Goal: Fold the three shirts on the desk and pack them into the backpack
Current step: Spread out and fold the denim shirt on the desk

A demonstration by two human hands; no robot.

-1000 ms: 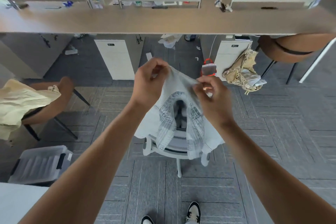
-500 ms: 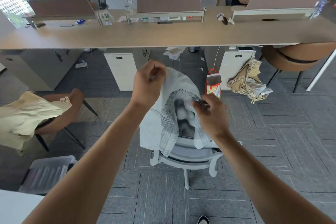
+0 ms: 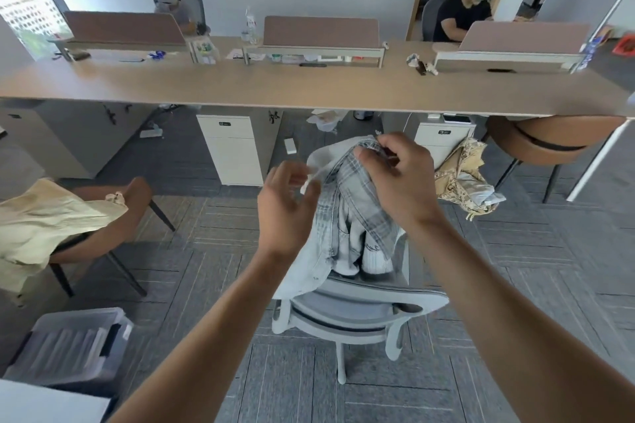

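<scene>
A pale blue shirt with a grey plaid inner side hangs in the air above a grey office chair, its lower part resting on the seat. My right hand grips the shirt at its collar and holds it up. To the shirt's left my left hand hovers with fingers loosely spread; its thumb is close to a white edge of the cloth. A beige garment lies draped over a brown chair at the left. No backpack can be told for sure.
A long wooden desk spans the room ahead, with two people seated beyond it. A beige patterned bundle lies on the floor at right, near another brown chair. A clear plastic bin stands at lower left.
My left hand has let go of the shirt's top and dropped lower. My right hand has risen to the collar and now carries the shirt alone. The view has tilted upward.
</scene>
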